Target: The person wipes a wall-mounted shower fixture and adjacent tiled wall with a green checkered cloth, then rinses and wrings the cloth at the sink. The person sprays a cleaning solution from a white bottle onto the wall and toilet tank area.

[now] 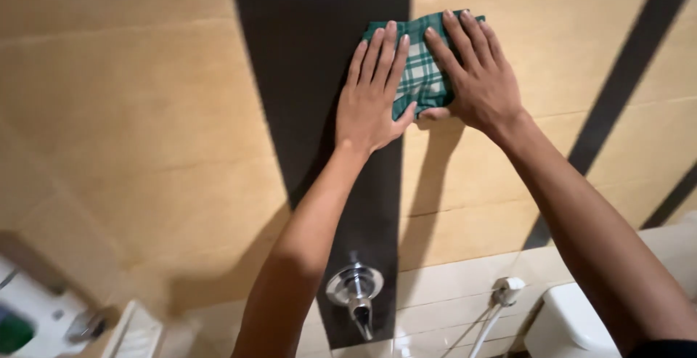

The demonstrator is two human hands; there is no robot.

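Both hands [428, 82] flat, fingers spread, side by side, arms outstretched.

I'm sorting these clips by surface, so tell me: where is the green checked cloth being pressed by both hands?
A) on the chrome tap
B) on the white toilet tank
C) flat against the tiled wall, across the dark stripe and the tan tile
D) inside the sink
C: the left hand and right hand lie flat on the green checked cloth, spread on the tiled wall well above the chrome tap.
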